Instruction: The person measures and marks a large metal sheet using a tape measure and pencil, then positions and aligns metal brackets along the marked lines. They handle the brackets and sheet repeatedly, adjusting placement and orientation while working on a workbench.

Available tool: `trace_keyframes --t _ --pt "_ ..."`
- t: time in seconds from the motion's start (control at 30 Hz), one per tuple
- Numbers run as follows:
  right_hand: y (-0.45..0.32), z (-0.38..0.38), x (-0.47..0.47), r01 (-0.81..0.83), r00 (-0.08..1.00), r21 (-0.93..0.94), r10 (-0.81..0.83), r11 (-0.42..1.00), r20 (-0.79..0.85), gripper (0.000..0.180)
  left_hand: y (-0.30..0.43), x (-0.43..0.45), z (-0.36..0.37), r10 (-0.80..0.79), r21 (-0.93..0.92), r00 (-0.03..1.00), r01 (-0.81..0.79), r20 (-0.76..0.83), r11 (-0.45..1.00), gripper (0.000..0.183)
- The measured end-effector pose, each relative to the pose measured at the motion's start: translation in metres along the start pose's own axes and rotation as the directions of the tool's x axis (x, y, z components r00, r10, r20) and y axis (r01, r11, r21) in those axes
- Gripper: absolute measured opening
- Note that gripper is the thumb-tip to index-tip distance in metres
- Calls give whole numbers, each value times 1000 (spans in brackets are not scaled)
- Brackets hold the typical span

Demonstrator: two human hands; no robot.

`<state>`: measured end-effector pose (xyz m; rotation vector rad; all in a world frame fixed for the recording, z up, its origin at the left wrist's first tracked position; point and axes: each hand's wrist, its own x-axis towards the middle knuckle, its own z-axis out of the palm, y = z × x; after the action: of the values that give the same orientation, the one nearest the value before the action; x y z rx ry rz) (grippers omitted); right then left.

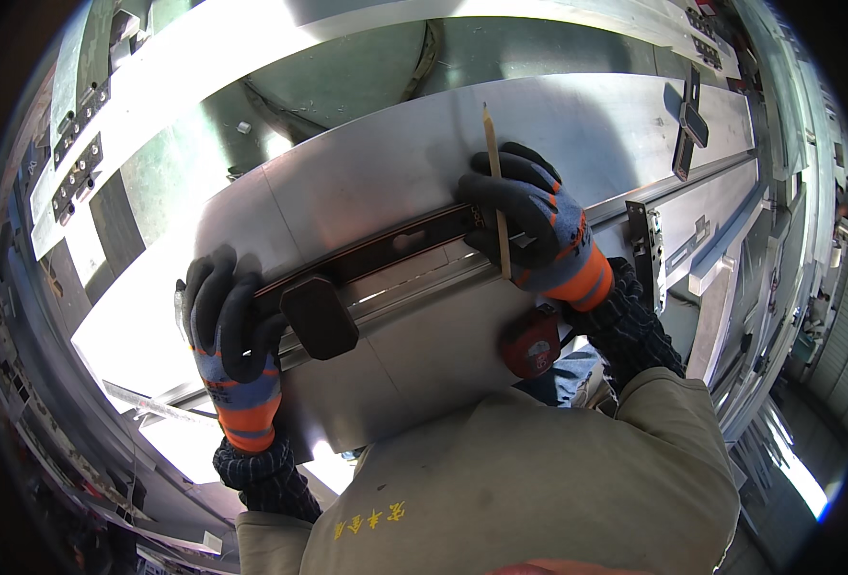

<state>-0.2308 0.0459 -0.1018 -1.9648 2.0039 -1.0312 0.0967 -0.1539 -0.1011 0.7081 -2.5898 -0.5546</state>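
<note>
A long black metal plate (402, 248) with an octagonal black knob or handle (319, 317) lies along a silvery metal profile (424, 295). My left hand (226, 323), in a blue, orange and black glove, curls around the plate's left end. At the other end, my gloved right hand (528, 208) grips the plate and also carries a pencil (496, 180), its point toward the far side. Thin lines cross the metal faces (596, 115) on both sides of the plate. Just below my right hand sits a red and black tape measure (532, 341).
A similar black fitting (690, 126) rests at the profile's far right. Beyond lies a green work surface (345, 79) with a dark strap (424, 57). Pale profiles (201, 93) with black hinge-like plates (77, 176) run along the far side. A perforated bracket (647, 251) stands right.
</note>
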Motion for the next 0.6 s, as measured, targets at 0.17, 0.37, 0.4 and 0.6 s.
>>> trace_keyframes --t 0.17,0.37,0.4,0.6 --pt "-2 -2 2 -13 1000 11 12 1000 20 63 1 0 1 -13 -41 1000 12 -7 999 57" --pt "-2 -1 0 -37 999 13 37 999 14 63 21 7 -14 -123 -103 992 125 28 987 53" --pt "-3 -1 1 -46 999 18 45 999 10 63 37 6 -20 -205 -163 979 203 4 965 51" --pt "-6 -3 2 -43 999 11 43 999 16 62 92 -10 -33 -728 -708 636 636 256 307 31"
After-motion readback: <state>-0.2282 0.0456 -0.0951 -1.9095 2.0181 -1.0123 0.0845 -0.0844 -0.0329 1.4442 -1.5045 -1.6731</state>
